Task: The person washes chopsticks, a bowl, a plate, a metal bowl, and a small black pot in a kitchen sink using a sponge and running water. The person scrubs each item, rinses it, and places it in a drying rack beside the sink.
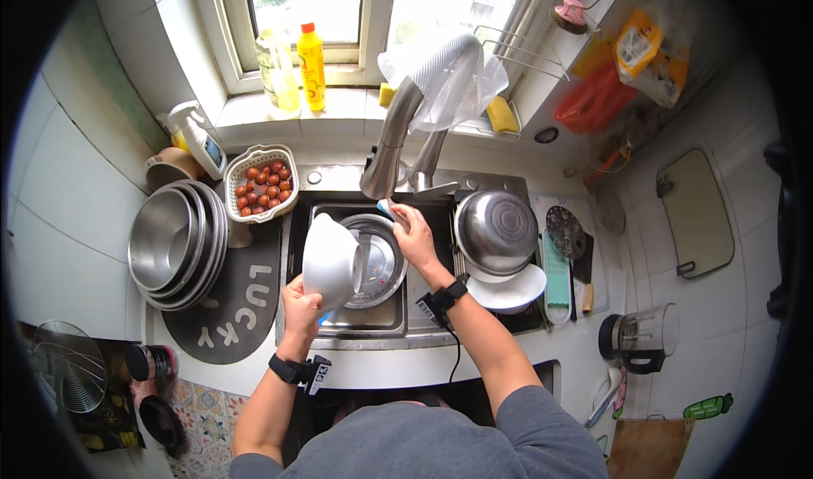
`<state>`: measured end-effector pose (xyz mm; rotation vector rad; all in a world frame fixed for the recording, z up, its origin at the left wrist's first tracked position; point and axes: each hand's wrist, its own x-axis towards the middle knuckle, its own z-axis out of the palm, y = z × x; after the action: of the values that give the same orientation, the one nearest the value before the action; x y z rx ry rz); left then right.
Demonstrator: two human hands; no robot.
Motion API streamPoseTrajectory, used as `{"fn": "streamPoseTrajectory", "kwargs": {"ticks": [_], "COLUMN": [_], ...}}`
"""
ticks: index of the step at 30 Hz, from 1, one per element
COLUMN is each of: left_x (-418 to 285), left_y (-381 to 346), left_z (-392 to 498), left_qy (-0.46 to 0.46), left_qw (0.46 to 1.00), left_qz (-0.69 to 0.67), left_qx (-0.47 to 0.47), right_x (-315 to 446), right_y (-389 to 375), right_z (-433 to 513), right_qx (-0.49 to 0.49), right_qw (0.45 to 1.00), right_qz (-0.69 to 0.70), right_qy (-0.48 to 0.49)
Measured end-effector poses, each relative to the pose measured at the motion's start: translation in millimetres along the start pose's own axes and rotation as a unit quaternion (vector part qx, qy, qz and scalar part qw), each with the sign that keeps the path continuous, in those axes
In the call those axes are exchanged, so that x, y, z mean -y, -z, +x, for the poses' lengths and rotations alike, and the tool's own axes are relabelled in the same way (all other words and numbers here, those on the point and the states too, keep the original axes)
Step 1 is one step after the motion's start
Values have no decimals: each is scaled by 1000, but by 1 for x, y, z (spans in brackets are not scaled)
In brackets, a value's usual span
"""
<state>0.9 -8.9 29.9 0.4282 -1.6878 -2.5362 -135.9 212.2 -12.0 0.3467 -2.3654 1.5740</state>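
Note:
My left hand (302, 304) grips the rim of a white bowl (330, 263), which is tilted on its side over the left part of the sink (362, 323). Under the faucet spout (381, 177), my right hand (413, 234) holds a small item with a blue and white end (385, 208); its kind cannot be told. Between the hands, a round metal basin (381, 263) sits in the sink with small bits in it. Whether water is running cannot be told.
Stacked metal bowls (162, 241) and a white basket (260, 215) of reddish-brown round fruit stand left on a dark mat (248, 307). To the right, an upturned metal bowl (498, 231) rests above white dishes (514, 288). Bottles, one yellow (311, 69), line the windowsill; a blender jug (648, 336) is at far right.

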Motion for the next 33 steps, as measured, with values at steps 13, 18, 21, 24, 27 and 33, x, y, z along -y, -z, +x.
{"fn": "streamPoseTrajectory", "kwargs": {"ticks": [13,18,21,24,27,33], "left_x": [0,-24,-41,-54,-64,-65], "left_y": [17,23,19,14,10,15], "left_z": [-20,-17,-15,-17,-23,-37], "left_qy": [22,-13,-25,-21,-18,-4], "left_qw": [997,997,999,999,999,999], "left_qz": [12,3,-15,-29,-32,0], "left_qx": [-66,-72,-46,-23,7,44], "right_x": [23,42,58,80,95,94], "right_y": [-5,-9,-28,-56,-95,-160], "right_z": [28,-85,-131,-158,-172,-189], "right_qx": [19,198,310,350,336,319], "right_qw": [998,979,948,927,925,926], "right_qz": [48,-42,-24,14,41,193], "right_qy": [-32,21,67,136,173,55]}}
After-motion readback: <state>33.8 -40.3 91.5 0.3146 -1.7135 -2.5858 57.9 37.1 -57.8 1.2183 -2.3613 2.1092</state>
